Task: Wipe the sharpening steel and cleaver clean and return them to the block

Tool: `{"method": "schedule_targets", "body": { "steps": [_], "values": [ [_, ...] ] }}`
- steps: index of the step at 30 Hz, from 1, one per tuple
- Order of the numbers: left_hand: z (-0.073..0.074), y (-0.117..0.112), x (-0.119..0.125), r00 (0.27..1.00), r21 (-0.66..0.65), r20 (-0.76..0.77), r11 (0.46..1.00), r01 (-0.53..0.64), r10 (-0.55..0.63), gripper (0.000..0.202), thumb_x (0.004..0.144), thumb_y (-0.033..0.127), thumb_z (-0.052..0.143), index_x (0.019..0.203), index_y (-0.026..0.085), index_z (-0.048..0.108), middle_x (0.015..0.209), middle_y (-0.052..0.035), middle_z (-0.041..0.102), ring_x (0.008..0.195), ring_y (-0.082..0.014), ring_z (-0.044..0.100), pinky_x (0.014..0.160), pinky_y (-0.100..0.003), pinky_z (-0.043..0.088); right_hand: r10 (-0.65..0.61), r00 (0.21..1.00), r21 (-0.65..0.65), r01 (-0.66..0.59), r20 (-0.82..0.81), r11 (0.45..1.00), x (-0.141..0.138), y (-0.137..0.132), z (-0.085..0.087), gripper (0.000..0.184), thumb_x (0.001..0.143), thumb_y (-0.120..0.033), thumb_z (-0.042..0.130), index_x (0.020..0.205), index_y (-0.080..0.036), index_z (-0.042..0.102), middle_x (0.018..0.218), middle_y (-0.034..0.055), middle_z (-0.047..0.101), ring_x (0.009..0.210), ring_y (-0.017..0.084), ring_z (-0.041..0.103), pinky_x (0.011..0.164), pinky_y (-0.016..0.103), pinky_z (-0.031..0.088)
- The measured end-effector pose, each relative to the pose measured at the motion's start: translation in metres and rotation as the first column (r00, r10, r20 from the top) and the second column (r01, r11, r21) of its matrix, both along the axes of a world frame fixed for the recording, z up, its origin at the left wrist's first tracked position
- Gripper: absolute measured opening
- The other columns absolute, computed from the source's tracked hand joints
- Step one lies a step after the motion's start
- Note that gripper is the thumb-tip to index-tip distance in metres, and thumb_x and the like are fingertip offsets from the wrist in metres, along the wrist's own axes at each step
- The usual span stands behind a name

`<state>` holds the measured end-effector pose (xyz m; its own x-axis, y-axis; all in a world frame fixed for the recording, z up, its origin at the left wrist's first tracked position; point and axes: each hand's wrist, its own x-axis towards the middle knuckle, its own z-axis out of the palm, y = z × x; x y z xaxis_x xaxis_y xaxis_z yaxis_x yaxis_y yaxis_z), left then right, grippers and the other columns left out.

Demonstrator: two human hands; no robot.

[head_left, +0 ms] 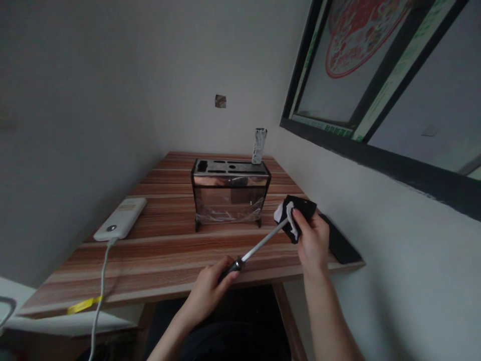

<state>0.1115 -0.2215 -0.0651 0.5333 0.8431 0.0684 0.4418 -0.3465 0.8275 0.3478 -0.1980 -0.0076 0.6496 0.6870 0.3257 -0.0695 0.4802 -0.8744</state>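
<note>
Holding the black handle (238,264) of a slim grey metal rod (263,241), the person's left grip (211,282) was closed above the front edge of the brown wood-striped bench (161,258); the right grip (313,235) pinched a folded black-and-white cloth (307,206) around the rod's far end. A loosened pinch could have let the cloth slip off, or a wide swing struck the glossy rectangular slotted block (230,195). That block held one plastic-wrapped upright piece (259,145) at its right end; its inside could not be told.
</note>
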Motion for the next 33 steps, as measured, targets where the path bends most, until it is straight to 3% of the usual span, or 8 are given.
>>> {"method": "schedule_targets", "body": {
  "steps": [6, 12, 17, 23, 28, 33],
  "values": [
    [-0.002, 0.001, 0.0, 0.999, 0.021, -0.037, 1.0, -0.006, 0.007, 0.027, 0.091, 0.039, 0.04, 0.089, 0.018, 0.058, 0.077, -0.0006, 0.063, 0.071, -0.0162, 0.059, 0.066, -0.022, 0.038, -0.086, 0.996, 0.052, 0.087, -0.024, 0.995, 0.013, 0.012, 0.008, 0.027, 0.061, -0.034, 0.077, 0.078, -0.014, 0.07, 0.077, 0.0025, 0.069, 0.068, 0.014, 0.062, 0.065, 0.026, 0.05],
    [-0.005, 0.003, 0.0, 0.997, 0.015, -0.072, 1.0, -0.009, 0.01, 0.022, 0.086, 0.038, 0.05, 0.088, 0.018, 0.059, 0.074, 0.0004, 0.061, 0.069, -0.0158, 0.057, 0.063, -0.022, 0.035, -0.117, 0.974, 0.102, 0.139, -0.196, 0.985, 0.003, 0.018, 0.002, 0.027, 0.06, -0.036, 0.076, 0.076, -0.016, 0.068, 0.076, 0.0002, 0.069, 0.069, 0.012, 0.062, 0.067, 0.025, 0.05],
    [-0.006, 0.003, 0.001, 0.997, 0.012, -0.066, 0.999, -0.045, 0.045, 0.022, 0.087, 0.037, 0.047, 0.083, 0.018, 0.057, 0.07, 0.0007, 0.059, 0.066, -0.0154, 0.055, 0.061, -0.022, 0.034, 0.048, 0.985, -0.037, -0.055, -0.164, 0.998, -0.023, 0.009, -0.015, 0.03, 0.059, -0.037, 0.078, 0.077, -0.016, 0.068, 0.076, 0.0019, 0.069, 0.067, 0.013, 0.062, 0.062, 0.024, 0.05],
    [-0.007, 0.004, 0.002, 0.998, 0.019, -0.033, 0.998, -0.058, 0.059, 0.023, 0.087, 0.038, 0.047, 0.084, 0.017, 0.056, 0.069, 0.0008, 0.058, 0.065, -0.0149, 0.054, 0.06, -0.021, 0.034, 0.254, 0.965, -0.2, -0.262, -0.065, 0.944, -0.056, -0.01, -0.036, 0.03, 0.064, -0.037, 0.076, 0.081, -0.015, 0.067, 0.067, 0.0015, 0.067, 0.053, 0.012, 0.058, 0.045, 0.021, 0.045],
    [-0.01, 0.004, 0.004, 0.997, 0.045, -0.029, 0.996, -0.073, 0.075, 0.02, 0.087, 0.035, 0.049, 0.086, 0.018, 0.058, 0.073, -0.0006, 0.062, 0.068, -0.0159, 0.057, 0.062, -0.022, 0.037, 0.324, 0.946, -0.277, -0.306, 0.022, 0.911, -0.072, -0.022, -0.048, 0.034, 0.063, -0.033, 0.077, 0.091, -0.017, 0.067, 0.084, 0.0052, 0.071, 0.072, 0.018, 0.066, 0.063, 0.028, 0.053],
    [-0.015, 0.003, 0.007, 0.984, 0.078, -0.033, 0.982, -0.17, 0.173, 0.02, 0.084, 0.027, 0.051, 0.099, 0.021, 0.061, 0.085, -0.0034, 0.07, 0.079, -0.0199, 0.063, 0.068, -0.024, 0.041, 0.342, 0.938, -0.319, -0.306, 0.06, 0.897, -0.087, -0.031, -0.052, 0.038, 0.062, -0.029, 0.077, 0.097, -0.018, 0.065, 0.091, 0.0063, 0.072, 0.083, 0.022, 0.067, 0.074, 0.032, 0.054]
  ]
}}
